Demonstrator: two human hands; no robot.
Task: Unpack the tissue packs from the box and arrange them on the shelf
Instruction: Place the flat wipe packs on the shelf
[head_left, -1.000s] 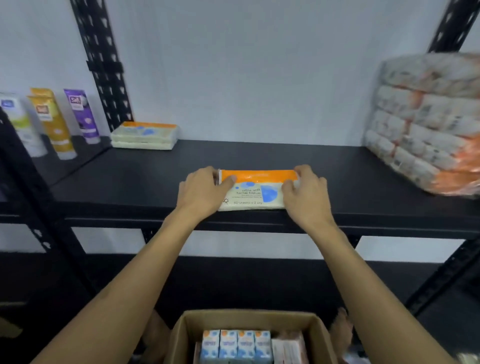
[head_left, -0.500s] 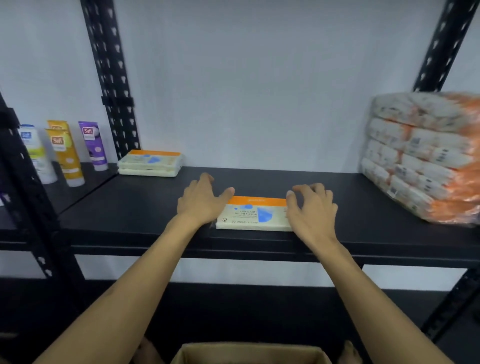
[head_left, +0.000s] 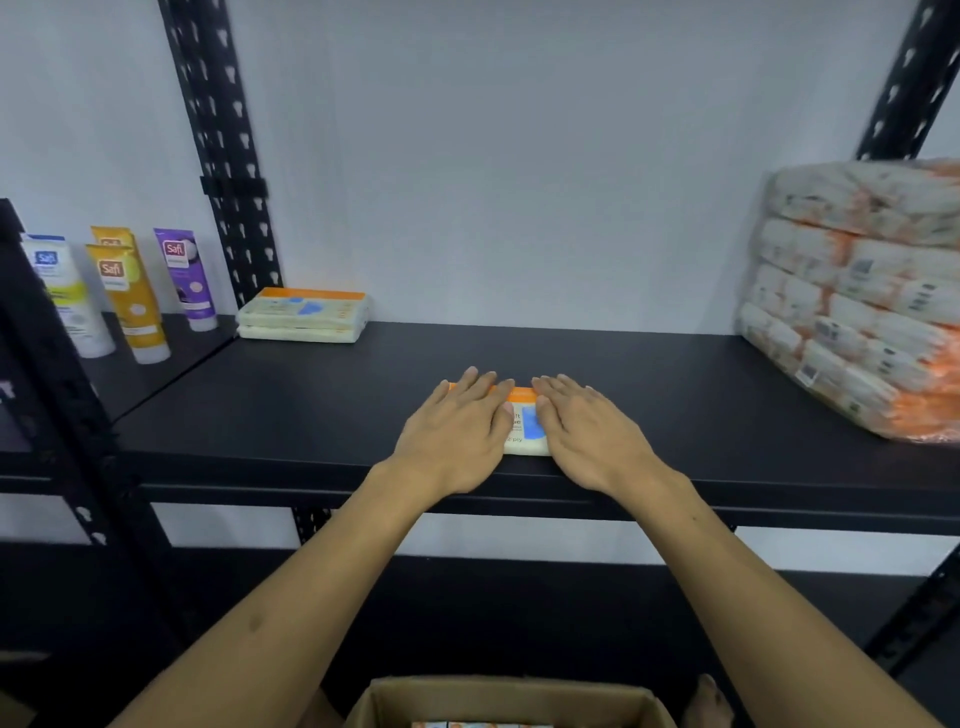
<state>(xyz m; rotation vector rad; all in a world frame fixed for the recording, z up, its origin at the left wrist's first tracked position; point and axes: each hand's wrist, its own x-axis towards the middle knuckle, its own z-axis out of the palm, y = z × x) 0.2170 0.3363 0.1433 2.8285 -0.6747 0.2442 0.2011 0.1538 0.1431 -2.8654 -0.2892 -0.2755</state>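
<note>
Tissue pack (head_left: 524, 423) flat at shelf (head_left: 675, 384) front edge, left hand (head_left: 457, 436) and right hand (head_left: 587, 431) pressing, fingers straight.
Likely light, soft, slick wrap; take by short ends.

"Safi" is printed on the tubes (head_left: 122, 293); the tissue pack (head_left: 525, 423) reads "2 ply".

Matt black metal shelf (head_left: 675, 374); glossy plastic-wrapped tissue pack (head_left: 525, 423); plain brown cardboard box (head_left: 498, 701)
</note>
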